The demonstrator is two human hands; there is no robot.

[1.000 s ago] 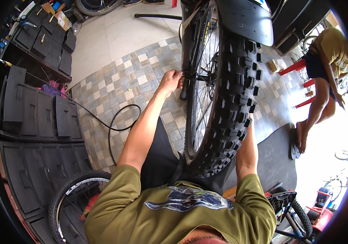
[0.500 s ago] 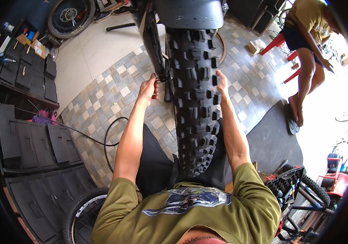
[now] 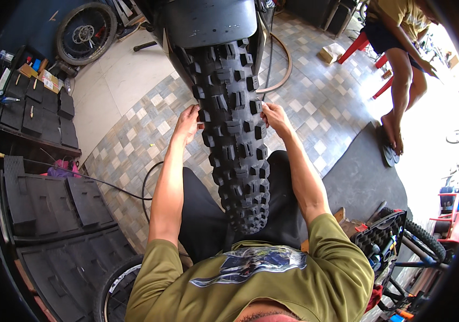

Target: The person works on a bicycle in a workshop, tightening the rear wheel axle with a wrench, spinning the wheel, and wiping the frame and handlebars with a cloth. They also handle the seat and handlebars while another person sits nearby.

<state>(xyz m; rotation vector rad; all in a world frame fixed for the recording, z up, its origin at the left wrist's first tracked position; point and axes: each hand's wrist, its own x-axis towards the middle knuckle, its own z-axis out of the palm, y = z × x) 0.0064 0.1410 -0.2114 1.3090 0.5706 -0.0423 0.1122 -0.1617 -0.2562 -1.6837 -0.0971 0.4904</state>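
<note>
Running between the black-trousered knees [image 3: 282,174], the black tyre [image 3: 235,129] is studded with chunky, blocky knobs, its far end covered by a smooth dark mudguard [image 3: 208,24] flecked with small pale spots. It is flanked at mid-length by the left hand [image 3: 187,124] and the right hand [image 3: 276,118], both set close in with fingers curled; whether anything is gripped can't be told, since the fingertips are partly hidden at the tyre's sides.

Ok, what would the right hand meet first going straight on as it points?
Most likely the side of the knobby black tyre, just ahead of the right hand; whether they touch is unclear.
</note>
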